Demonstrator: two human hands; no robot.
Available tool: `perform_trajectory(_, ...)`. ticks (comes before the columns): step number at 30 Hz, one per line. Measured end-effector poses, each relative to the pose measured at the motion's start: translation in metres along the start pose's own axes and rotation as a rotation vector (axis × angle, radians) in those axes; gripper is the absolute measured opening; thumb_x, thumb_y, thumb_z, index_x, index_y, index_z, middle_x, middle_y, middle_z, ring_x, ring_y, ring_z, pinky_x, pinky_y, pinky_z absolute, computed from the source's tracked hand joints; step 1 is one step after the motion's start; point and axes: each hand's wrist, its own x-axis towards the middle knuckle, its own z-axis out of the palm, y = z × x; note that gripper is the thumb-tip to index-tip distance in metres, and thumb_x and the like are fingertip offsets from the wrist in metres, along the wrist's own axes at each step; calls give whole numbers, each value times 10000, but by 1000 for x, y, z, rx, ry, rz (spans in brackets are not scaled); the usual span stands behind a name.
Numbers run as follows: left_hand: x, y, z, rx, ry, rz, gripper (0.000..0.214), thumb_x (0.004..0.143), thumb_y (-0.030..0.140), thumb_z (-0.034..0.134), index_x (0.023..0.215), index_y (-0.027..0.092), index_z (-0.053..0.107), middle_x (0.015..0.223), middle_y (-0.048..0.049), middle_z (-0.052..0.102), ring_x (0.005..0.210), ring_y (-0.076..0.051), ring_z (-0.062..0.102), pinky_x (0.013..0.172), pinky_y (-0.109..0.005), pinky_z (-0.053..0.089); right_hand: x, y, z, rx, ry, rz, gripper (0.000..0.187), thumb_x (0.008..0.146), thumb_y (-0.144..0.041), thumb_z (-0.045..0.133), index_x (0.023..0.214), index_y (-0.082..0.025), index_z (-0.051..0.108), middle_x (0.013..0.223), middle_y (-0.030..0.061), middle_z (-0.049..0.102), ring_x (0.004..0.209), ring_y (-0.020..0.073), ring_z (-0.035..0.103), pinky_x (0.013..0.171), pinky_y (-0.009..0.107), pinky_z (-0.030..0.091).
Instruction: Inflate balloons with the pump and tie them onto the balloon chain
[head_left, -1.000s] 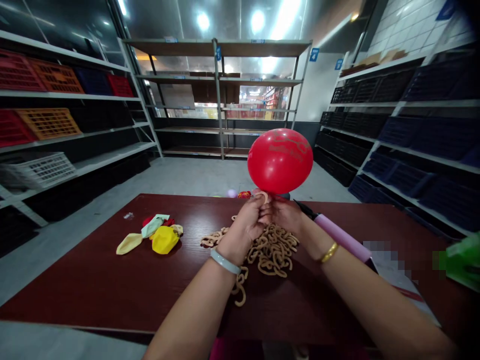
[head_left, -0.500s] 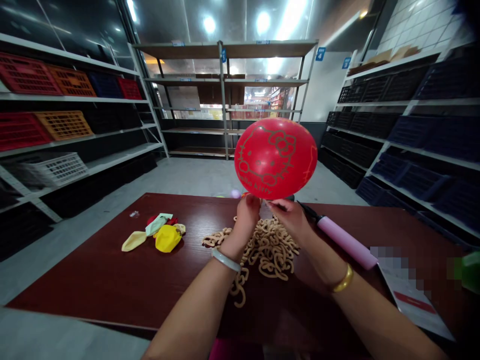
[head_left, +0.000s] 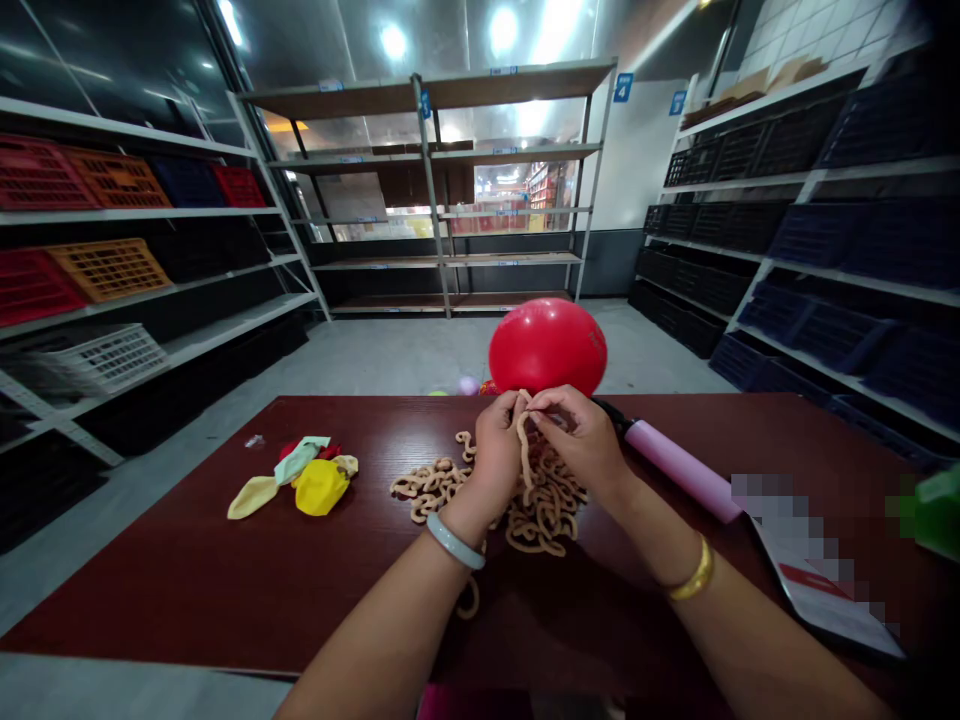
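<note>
A blown-up red balloon [head_left: 547, 345] sits low just beyond my hands, over the far part of the dark red table [head_left: 187, 580]. My left hand [head_left: 499, 440] and my right hand [head_left: 581, 435] are close together, fingers pinched at the balloon's neck. A strip of the tan looped chain [head_left: 523, 445] hangs from between the fingers. Under my hands, the rest of the tan chain [head_left: 540, 500] lies heaped on the table. I wear a pale bangle on the left wrist and a gold one on the right.
Several limp balloons [head_left: 300, 475], yellow, green and red, lie at the table's left. A pink hand pump [head_left: 679, 468] lies to the right, with a paper sheet [head_left: 825, 590] and a green object [head_left: 934, 510] further right. Shelves with crates line both sides.
The balloon has dropped from above my hands to low behind them, its printed face turned away. Both hands stay pinched at its neck, and a strip of chain now hangs between them.
</note>
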Motion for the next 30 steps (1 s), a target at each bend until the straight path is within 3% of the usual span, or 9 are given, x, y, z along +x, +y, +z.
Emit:
perform_trajectory(6, -3, -5, 2, 96, -9, 44, 114, 807, 248, 582, 800, 200, 685, 764, -19, 651, 711, -156, 548, 673, -237, 391, 4, 5, -5, 19, 64, 56, 131, 752, -297, 674, 853, -227, 627, 905, 36, 584, 820, 171, 591, 764, 314, 493)
perform_trajectory(10, -5, -5, 2, 198, -51, 68, 123, 819, 233, 557, 839, 198, 673, 777, -27, 643, 716, -155, 541, 666, -235, 387, 6, -1, -11, -117, 41, 33, 70, 795, -278, 606, 777, -210, 609, 840, 32, 586, 808, 168, 566, 759, 303, 461)
perform_trajectory(14, -6, -5, 4, 213, -88, 101, 194, 877, 297, 490, 823, 185, 640, 742, -26, 615, 693, -148, 521, 651, -231, 381, 6, 0, -10, -249, 50, 79, 135, 856, -304, 505, 788, -206, 569, 820, 39, 599, 813, 180, 550, 760, 312, 432)
perform_trajectory(20, -2, -1, 3, 230, -158, 216, 225, 903, 301, 462, 835, 178, 638, 749, -30, 611, 691, -139, 524, 661, -228, 376, 4, 1, -8, -202, 105, 156, 158, 844, -348, 532, 786, -205, 568, 801, 34, 610, 771, 172, 559, 717, 293, 432)
perform_trajectory(26, 0, 1, -2, 333, -187, 245, 242, 911, 313, 460, 866, 159, 640, 782, -42, 633, 717, -145, 546, 674, -242, 395, 6, -2, -17, -248, 88, -7, 94, 827, -255, 549, 765, -202, 595, 811, 32, 602, 804, 172, 555, 758, 302, 417)
perform_trajectory(30, 0, -1, -2, 343, -157, 226, 265, 921, 336, 441, 919, 157, 636, 834, -52, 647, 763, -150, 569, 704, -250, 421, 6, 0, -17, -127, 56, 110, 108, 834, -292, 551, 837, -204, 613, 827, 33, 642, 783, 169, 585, 737, 300, 444)
